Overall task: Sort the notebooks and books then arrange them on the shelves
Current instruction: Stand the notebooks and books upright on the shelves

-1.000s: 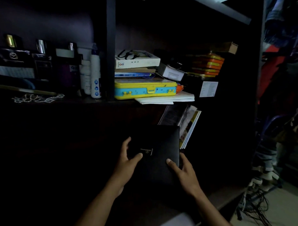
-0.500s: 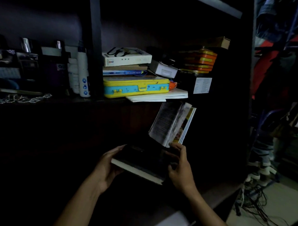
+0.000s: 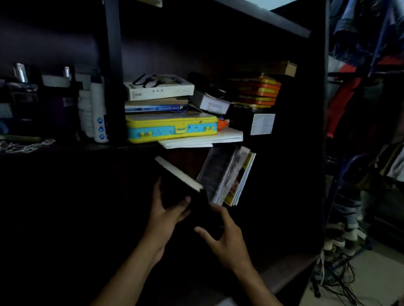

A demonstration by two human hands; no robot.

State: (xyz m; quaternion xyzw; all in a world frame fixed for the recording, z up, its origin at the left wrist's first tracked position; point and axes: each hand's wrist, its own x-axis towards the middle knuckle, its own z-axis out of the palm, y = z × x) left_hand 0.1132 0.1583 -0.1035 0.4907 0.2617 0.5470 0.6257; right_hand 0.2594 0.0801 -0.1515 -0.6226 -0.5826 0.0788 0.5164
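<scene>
A black notebook (image 3: 179, 188) with a white page edge stands tilted inside the dark lower shelf compartment. My left hand (image 3: 165, 212) grips it from the left, thumb across its cover. Just to the right, my right hand (image 3: 225, 236) holds its lower right edge with spread, curled fingers. Leaning books (image 3: 227, 176) with pale pages stand right behind it, under the upper shelf board (image 3: 119, 145). The notebook's lower part is lost in shadow.
On the upper shelf lie a yellow and blue case (image 3: 172, 127), white papers (image 3: 203, 139), a white box (image 3: 159, 87), stacked orange tins (image 3: 258, 90) and white bottles (image 3: 94, 112). Clothes (image 3: 372, 33) and cables (image 3: 336, 276) are to the right of the cabinet side.
The black notebook went from flat and face-up, through a low tilt, to nearly upright on its edge. Both hands rose with it toward the leaning books.
</scene>
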